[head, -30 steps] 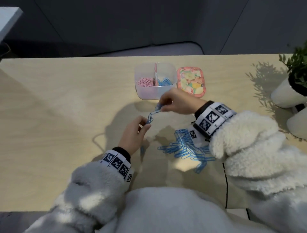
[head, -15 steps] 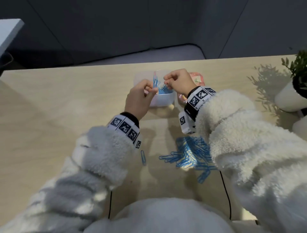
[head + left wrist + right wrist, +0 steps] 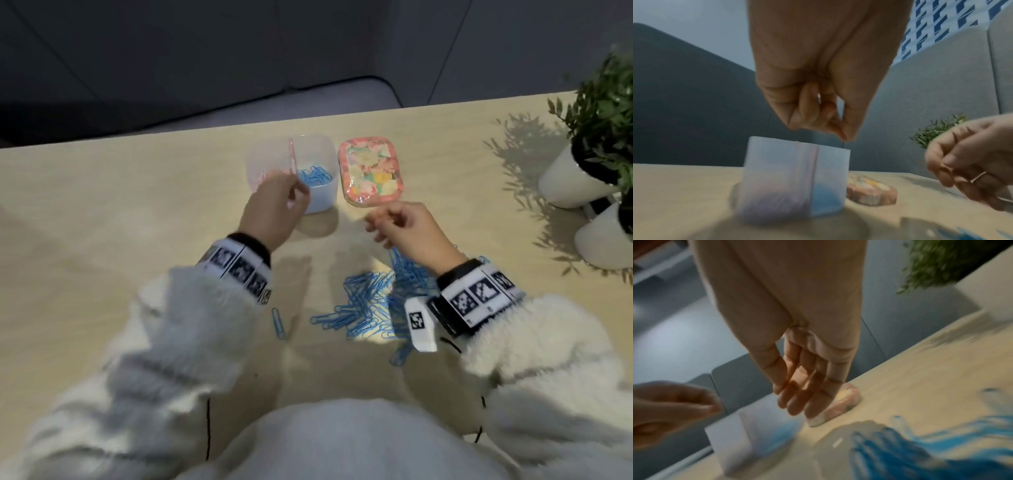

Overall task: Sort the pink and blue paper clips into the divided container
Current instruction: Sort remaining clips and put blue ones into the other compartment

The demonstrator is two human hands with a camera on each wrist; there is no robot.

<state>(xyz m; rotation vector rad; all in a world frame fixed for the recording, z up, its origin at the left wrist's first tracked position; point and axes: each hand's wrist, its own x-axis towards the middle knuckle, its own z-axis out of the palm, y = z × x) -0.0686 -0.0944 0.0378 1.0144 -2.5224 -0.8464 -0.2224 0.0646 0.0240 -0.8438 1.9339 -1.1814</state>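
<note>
The clear divided container (image 3: 321, 145) stands at the table's far middle, with a pink divider (image 3: 292, 156). Blue clips (image 3: 315, 176) lie in its right half. The pink clips in the left half are mostly hidden behind my left hand (image 3: 298, 197). That hand hovers at the container's near rim (image 3: 797, 144), thumb and forefinger tips (image 3: 842, 136) pinched together with nothing visible between them. My right hand (image 3: 375, 224) hangs in front of the pink tin, fingers (image 3: 795, 402) relaxed and empty. A pile of blue clips (image 3: 373, 305) lies below it, and one stray blue clip (image 3: 278, 322) lies to the left.
A pink patterned tin (image 3: 370, 173) lies right of the container. Two white pots with a green plant (image 3: 582, 181) stand at the table's right edge. The table's far edge runs just behind the container.
Half a second ago both hands were over the container with blue clips. Now both have drawn back toward me, the right one further to the right, and no clip shows in either.
</note>
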